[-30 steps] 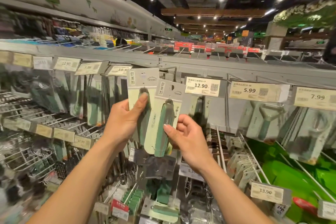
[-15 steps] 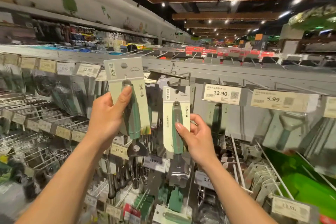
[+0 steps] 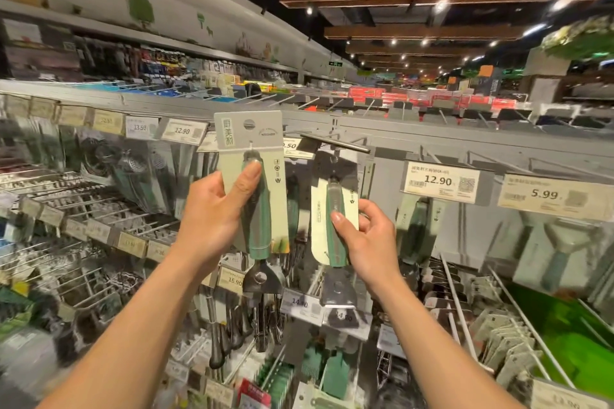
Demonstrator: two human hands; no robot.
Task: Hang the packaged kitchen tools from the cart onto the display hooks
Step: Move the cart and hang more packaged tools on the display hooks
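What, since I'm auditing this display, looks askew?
The tag holder above the package in the right hand is flipped up, edge-on; neighbouring ones like the 12.90 tag hang facing forward.

2 dark-green tool handles (image 3: 257, 216) on pale-green, grey-topped cards (image 3: 247, 129) (black lettering); white price tag (image 3: 440, 181).

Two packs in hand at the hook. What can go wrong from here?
1. The right package, pinched by the right hand, has its top blurred at the display hook; if the hole is not threaded, letting go would likely drop it.
2. The left hand holds the left package off the hook, thumb across the handle; it could slip.
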